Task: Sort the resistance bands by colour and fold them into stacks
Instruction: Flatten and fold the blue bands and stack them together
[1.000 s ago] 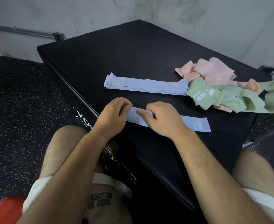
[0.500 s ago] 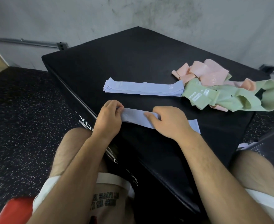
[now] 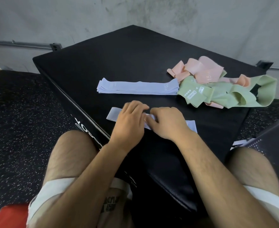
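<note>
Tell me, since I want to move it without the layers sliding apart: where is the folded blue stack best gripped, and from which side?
Probably take your grip across the middle of the blue stack, coming from its near long edge. That edge is free, the left end fans open, and the right end meets the green bands.

Gym: speckled rubber floor (image 3: 20, 129), padded box (image 3: 135, 55)

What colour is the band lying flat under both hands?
Pale lavender-blue band, matching the folded stack behind it; the head view shows it.
</note>
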